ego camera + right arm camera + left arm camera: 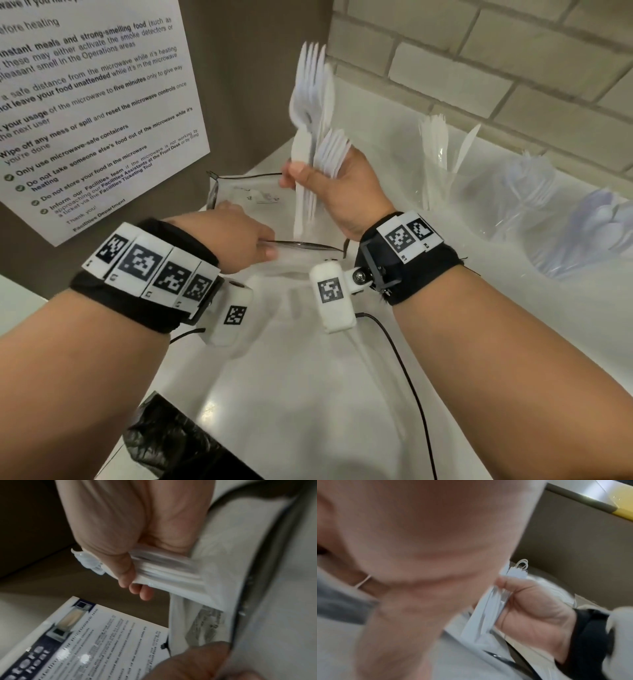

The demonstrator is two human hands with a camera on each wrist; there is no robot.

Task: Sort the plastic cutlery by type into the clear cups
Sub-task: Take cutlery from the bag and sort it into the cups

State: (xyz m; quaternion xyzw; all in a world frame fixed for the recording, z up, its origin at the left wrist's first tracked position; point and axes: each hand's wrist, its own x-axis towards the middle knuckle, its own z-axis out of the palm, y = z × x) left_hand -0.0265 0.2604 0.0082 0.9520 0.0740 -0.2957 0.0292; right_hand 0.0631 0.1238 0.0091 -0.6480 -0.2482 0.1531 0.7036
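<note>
My right hand (310, 178) grips a bundle of white plastic cutlery (313, 113) upright, fork tines and spoon bowls fanning out above the fist, handles hanging below. It is held over the open mouth of a clear plastic bag (246, 197). My left hand (255, 241) pinches the bag's near dark rim. In the right wrist view the thumb (123, 566) presses on the bundle (168, 568) beside the bag (216, 563). In the left wrist view, the right hand (530, 608) grips the handles (488, 609). Three clear cups stand to the right, holding knives (442, 171), forks (527, 192) and spoons (596, 233).
The white counter (308, 411) runs along a tiled wall (479, 61). A printed microwave notice (85, 113) hangs on the brown panel at left. A black bin liner (164, 442) sits at the near edge. Thin black cables (407, 377) trail from the wrist cameras.
</note>
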